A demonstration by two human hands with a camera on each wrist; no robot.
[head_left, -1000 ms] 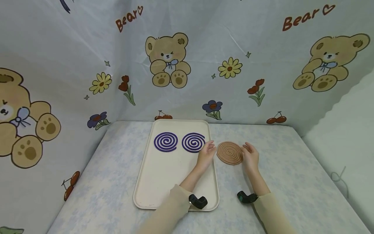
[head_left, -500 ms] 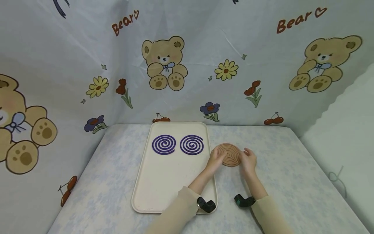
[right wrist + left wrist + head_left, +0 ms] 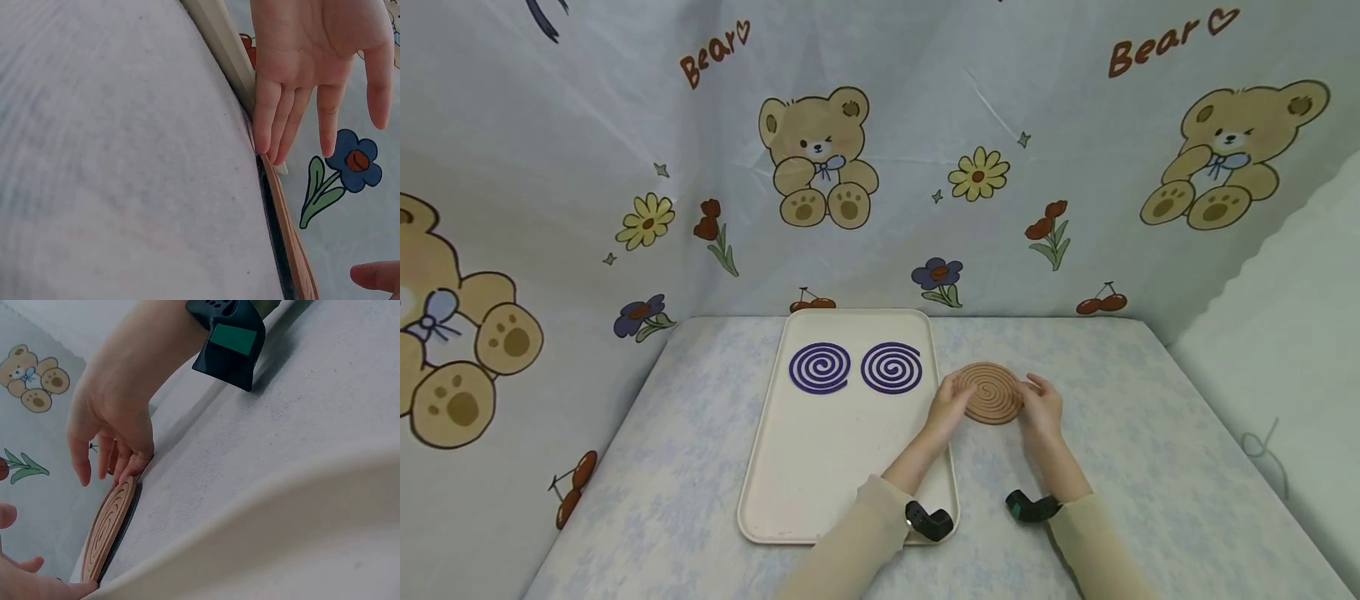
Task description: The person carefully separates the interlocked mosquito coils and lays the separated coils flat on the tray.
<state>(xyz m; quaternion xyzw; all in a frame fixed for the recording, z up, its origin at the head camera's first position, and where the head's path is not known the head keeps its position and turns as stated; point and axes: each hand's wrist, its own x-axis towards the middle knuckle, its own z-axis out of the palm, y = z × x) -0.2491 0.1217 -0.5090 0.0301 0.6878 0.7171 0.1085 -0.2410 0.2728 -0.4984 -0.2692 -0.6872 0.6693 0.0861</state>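
A brown mosquito coil lies at the right of the tray, between my two hands. My left hand touches its left edge; the head view shows the thumb overlapping the coil. In the right wrist view, the fingers of the left hand are straight, fingertips right at the edge. My right hand touches the opposite edge; in the left wrist view the fingers of this hand are loosely bent with the tips at the coil. A dark band shows along the coil's underside.
A cream tray lies left of the brown coil and partly under the left forearm. Two purple mosquito coils sit side by side in its far part. Behind the table hangs a cloth printed with bears and flowers.
My left hand has moved right, from beside the tray's edge to the brown coil's left edge. My right hand stays at the right edge, and the coil has barely moved.
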